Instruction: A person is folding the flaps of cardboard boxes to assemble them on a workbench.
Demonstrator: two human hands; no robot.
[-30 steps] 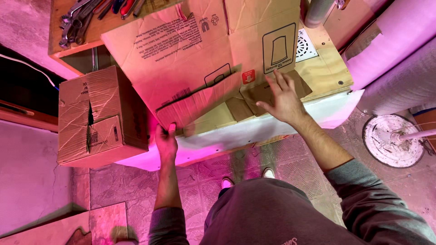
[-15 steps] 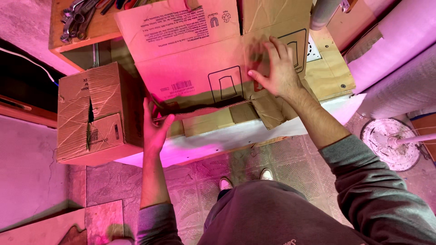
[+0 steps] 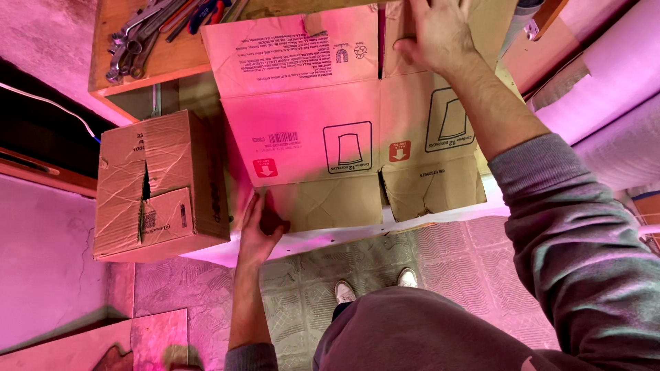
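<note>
A large flattened cardboard box (image 3: pixel 344 130) lies spread over a pale surface (image 3: pixel 440 218), its printed panels facing up and its lower flaps reaching the near edge. The left hand (image 3: pixel 260 227) rests at the box's lower left corner, fingers apart and curved against the edge of a flap, thumb on top; it looks like a loose hold rather than a firm clamp. The right hand (image 3: pixel 436 31) lies flat on the upper right part of the box, fingers together and pressed onto the cardboard, gripping nothing; its fingertips are cut off by the top of the frame.

Just left of the flattened box stands a smaller closed carton (image 3: pixel 158 185), creased and torn along its top seam; what it holds cannot be seen. Behind it, a wooden shelf (image 3: pixel 165 62) carries a heap of wrenches (image 3: pixel 134 34) and some tools with coloured handles, partly cut off at the top edge.

At right, rolls of pale wrapping material (image 3: pixel 612 103) lean beside the surface, and their ends run out of view. Below is a patterned tile floor (image 3: pixel 440 254), with the toes of white shoes (image 3: pixel 375 285) showing under the person's grey sleeve and trousers. Pink light tints the whole room, so true colours are hard to judge.
</note>
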